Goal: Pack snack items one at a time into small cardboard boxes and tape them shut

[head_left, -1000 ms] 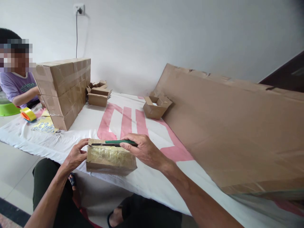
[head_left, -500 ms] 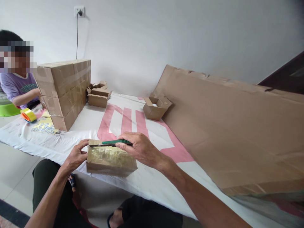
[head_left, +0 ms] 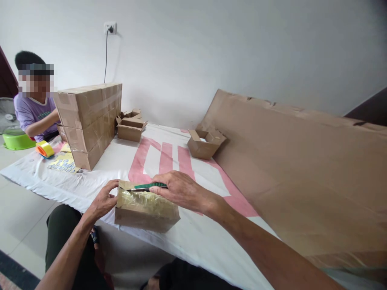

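A small cardboard box with shiny clear tape across its top lies at the near edge of the cloth-covered table. My left hand grips its left end, index finger at the top far corner and thumb on the near side. In my right hand is a green-handled utility knife, held nearly level along the top of the box. Its blade points left and meets the taped top near the left end; the tip is hard to make out. My right fingers cover the back of the handle.
Stacked taped boxes stand at left, near a tape roll. Open boxes sit behind, and another open box is by a large leaning cardboard sheet. A person in purple sits at far left.
The view has shifted slightly, moving everything right and down. Less of the knife's blade shows past the handle, and its tip no longer reaches the box's left edge. Both hands keep their holds.
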Available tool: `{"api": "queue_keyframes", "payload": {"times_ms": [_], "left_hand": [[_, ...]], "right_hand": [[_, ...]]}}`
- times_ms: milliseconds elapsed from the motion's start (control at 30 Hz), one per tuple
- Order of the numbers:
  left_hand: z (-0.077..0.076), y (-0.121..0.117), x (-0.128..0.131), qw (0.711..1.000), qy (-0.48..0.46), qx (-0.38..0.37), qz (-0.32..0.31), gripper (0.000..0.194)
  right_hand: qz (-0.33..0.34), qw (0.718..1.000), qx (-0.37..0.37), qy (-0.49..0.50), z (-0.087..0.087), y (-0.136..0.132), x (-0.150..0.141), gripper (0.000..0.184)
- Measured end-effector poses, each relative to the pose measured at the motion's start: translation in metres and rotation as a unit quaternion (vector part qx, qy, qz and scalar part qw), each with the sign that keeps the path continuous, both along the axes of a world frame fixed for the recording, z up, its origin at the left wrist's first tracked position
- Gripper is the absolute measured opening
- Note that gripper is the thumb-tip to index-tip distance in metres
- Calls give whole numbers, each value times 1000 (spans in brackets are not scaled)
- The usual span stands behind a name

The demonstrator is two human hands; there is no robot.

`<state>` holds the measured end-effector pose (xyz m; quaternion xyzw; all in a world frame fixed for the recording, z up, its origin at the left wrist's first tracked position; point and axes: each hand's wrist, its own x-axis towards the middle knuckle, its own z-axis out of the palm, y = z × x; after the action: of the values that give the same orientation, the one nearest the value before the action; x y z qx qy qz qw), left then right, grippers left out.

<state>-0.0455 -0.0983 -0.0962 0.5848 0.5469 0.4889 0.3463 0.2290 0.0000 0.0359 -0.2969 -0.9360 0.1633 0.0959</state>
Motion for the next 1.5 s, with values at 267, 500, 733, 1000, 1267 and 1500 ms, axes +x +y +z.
{"api": "queue_keyframes", "payload": {"times_ms": [267, 500, 733, 1000, 1267, 1500], "left_hand": [[-3, 3, 0, 1000, 5, -10, 15, 35], [-3, 2, 0, 1000, -4, -3, 13, 37], [-7, 3, -2, 1000, -1, -10, 9, 39], [-6, 0, 0, 1000, -7, -6, 14, 39], [-1, -1, -1, 999, 35, -23, 16, 38], [0, 1, -3, 998, 52, -17, 16, 45]], "right_hand": [[6, 1000, -12, -24, 10, 2, -10, 26], [-5, 999, 15, -35, 8, 3, -7, 30], [-24, 999, -4, -27, 7, 3, -4, 34], [14, 1000, -4, 8, 5, 12, 4, 34], [13, 996, 49, -72, 8, 10, 7, 31], [-40, 986, 35, -161, 23, 15, 42, 34]]}}
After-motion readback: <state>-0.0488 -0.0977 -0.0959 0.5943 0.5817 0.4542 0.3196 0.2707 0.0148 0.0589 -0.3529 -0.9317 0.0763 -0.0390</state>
